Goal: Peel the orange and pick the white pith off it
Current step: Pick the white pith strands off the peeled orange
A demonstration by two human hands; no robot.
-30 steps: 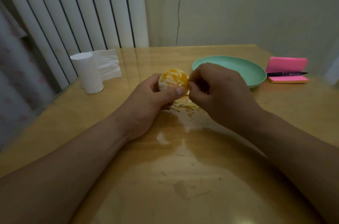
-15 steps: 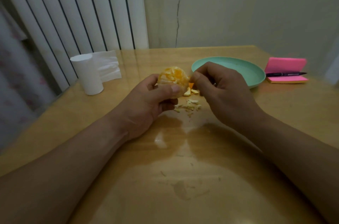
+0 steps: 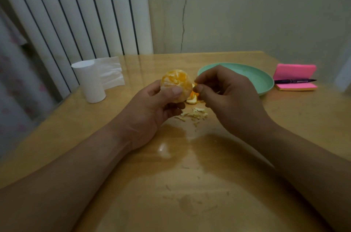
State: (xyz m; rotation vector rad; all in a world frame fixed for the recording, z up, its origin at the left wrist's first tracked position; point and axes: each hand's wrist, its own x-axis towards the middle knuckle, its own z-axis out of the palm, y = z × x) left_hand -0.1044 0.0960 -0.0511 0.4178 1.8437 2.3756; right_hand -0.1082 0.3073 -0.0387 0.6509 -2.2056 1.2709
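A peeled orange [image 3: 175, 81] with white pith streaks is held above the wooden table [image 3: 190, 174] by my left hand [image 3: 152, 110], thumb across its front and fingers curled underneath. Just right of the fruit, my right hand [image 3: 228, 98] has its thumb and forefinger pinched together; whether a strand of pith is between them is too small to tell. Orange peel pieces [image 3: 191, 98] lie on the table behind the hands, and a small heap of picked pith scraps [image 3: 195, 114] lies just in front of them.
A mint-green plate [image 3: 264, 79] sits behind my right hand. Pink sticky notes [image 3: 294, 77] with a black pen [image 3: 294, 80] lie at the far right. A white tissue roll [image 3: 89, 81] stands at the left near a radiator. Fine crumbs dot the near tabletop.
My right hand drew back to the right, away from the orange, uncovering the peel pieces. My left hand lifted and turned the orange slightly.
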